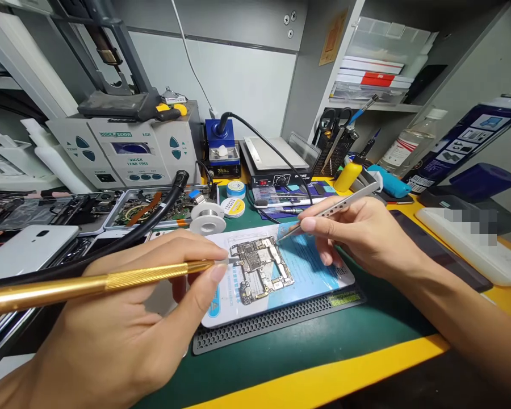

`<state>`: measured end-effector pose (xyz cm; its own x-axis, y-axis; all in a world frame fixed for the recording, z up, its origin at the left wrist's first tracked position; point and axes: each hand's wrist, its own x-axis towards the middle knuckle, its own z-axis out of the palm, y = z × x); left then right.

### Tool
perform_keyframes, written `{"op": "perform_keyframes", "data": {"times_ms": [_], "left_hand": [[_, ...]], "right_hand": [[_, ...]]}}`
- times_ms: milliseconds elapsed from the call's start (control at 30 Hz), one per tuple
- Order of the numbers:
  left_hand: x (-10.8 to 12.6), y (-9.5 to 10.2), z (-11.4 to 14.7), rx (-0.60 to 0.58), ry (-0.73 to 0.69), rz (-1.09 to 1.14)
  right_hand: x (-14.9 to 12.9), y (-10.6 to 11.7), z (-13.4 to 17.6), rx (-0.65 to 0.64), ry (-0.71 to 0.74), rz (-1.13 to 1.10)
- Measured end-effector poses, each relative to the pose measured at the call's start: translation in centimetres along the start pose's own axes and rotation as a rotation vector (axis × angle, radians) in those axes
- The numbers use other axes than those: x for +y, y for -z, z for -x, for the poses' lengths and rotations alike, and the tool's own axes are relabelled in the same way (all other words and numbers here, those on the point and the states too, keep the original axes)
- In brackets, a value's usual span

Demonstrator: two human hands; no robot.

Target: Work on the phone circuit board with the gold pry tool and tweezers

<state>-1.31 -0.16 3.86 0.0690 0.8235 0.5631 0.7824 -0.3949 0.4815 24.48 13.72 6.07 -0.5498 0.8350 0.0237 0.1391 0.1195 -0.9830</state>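
A phone circuit board (259, 271) lies on a white and blue pad (310, 258) in front of me. My left hand (140, 318) is closed around a gold-handled precision knife (145, 278), whose dark tip meets the board's left edge. Between the thumb and fingers of my right hand (361, 233) are silver tweezers (344, 201). Their points come down at the board's upper right edge; whether they touch it I cannot tell. A grey perforated mat (264, 324) sits under the pad.
A hot-air station (132, 147) stands back left, its black hose (153, 216) running behind my left hand. Around the far edge are a solder spool (208, 218), a heating plate (279, 156) and a yellow bottle (348, 176). A dark phone (443, 250) lies to the right.
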Motion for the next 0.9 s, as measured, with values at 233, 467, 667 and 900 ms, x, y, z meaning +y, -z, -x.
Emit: {"op": "perform_keyframes", "data": {"times_ms": [233,467,667,900], "left_hand": [[0.2,-0.2,-0.5,-0.045,0.005,-0.017],[0.5,-0.3,-0.7,-0.082,-0.017,-0.023],[0.6,-0.5,-0.4,-0.089,-0.023,-0.024],[0.7,-0.2,-0.7,-0.046,-0.025,-0.019]], "right_hand": [[-0.5,-0.3,1.0,-0.055,0.012,0.098],[-0.9,-1.3,1.2,-0.042,0.034,0.116],[-0.6,-1.5,1.3,-0.055,0.034,0.127],[-0.8,-1.6,1.3,-0.055,0.046,0.178]]}}
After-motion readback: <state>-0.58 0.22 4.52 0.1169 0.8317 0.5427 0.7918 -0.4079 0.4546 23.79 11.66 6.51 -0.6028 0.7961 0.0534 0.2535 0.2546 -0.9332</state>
